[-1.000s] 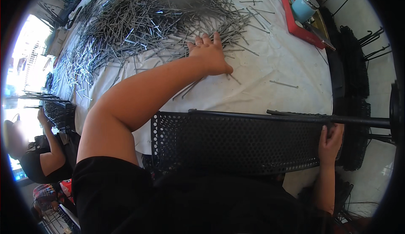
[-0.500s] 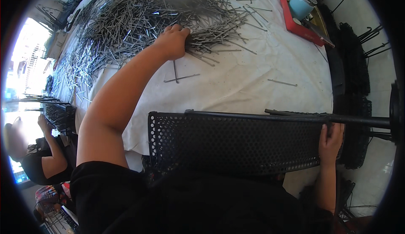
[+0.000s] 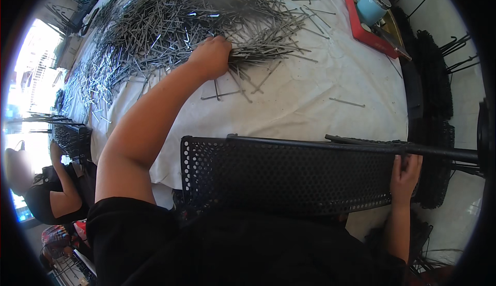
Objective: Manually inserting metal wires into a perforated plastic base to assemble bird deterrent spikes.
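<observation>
Left hand (image 3: 212, 58) curled over grey metal rods (image 3: 155, 30) beyond the black perforated tray (image 3: 289, 176)

Right hand (image 3: 405, 180) apparently steadied the tray; both grips unclear

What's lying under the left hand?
Thin grey metal rods poke out beside the left hand, over white cloth. Whatever lies directly beneath its palm and curled fingers is covered.

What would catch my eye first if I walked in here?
Probably the big tangled heap of thin metal rods across the far side of the white cloth, with the left grip at its near edge. Next, the black perforated panel before the person, the right grip at its right end. A pale blue mug in a red tray, upper right, stands out too.
</observation>
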A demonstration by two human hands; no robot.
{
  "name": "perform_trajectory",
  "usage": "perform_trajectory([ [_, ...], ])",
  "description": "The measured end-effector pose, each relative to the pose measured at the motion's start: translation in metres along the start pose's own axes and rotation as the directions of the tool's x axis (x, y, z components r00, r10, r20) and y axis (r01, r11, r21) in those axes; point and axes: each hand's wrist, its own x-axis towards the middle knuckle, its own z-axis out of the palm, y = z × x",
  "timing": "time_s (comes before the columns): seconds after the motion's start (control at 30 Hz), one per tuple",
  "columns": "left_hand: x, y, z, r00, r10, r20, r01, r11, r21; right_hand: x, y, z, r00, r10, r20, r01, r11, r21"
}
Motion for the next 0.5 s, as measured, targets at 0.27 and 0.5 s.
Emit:
perform_trajectory([
  [0.27,-0.021,0.004,0.007,0.971,0.196,-0.136,-0.177,0.974,0.139,-0.001,0.003,-0.002,0.994,0.100,0.045,-0.103,0.992,0.073],
  [0.5,-0.023,-0.002,-0.040,0.991,-0.125,-0.048,0.110,0.965,-0.239,-0.002,0.001,0.002,0.996,0.034,-0.077,-0.030,0.998,0.054],
])
